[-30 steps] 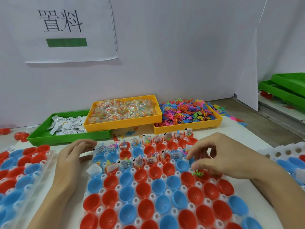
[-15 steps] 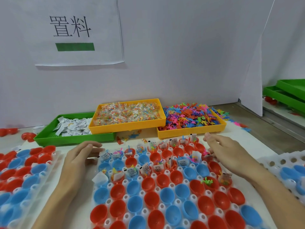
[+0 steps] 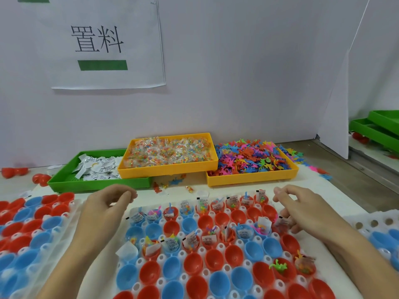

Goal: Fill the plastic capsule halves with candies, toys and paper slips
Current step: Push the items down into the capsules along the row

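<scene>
The fingers of my left hand (image 3: 103, 209) are curling loosely, with the fingertips (image 3: 129, 194) pointing to the right above the far-left corner of the white holder tray (image 3: 218, 248); I am not seeing anything between them, so this hand is relaxed and holding nothing. The wrist and forearm are running down along the left side of the tray to the bottom edge.

The fingers of my right hand (image 3: 302, 209) are also bending loosely and spreading a little. The upper fingertips (image 3: 278, 193) are hanging near the last filled capsule of the far row, and the lower ones are lying just beside a paper slip (image 3: 284, 221) at the right end of the third row. I cannot tell if they are touching it. This hand is gripping nothing that I can see.

The red and blue capsule halves (image 3: 192, 263) are sitting open side up in the tray. The far row and the third row are showing slips, toys and candy inside; most near rows are looking empty, but one red half is holding a green toy (image 3: 278, 266).

Behind the tray, the green tray (image 3: 97, 184) is carrying paper slips, the middle yellow tray (image 3: 168, 167) candy packets, the right yellow tray (image 3: 252, 178) colourful toys.
</scene>
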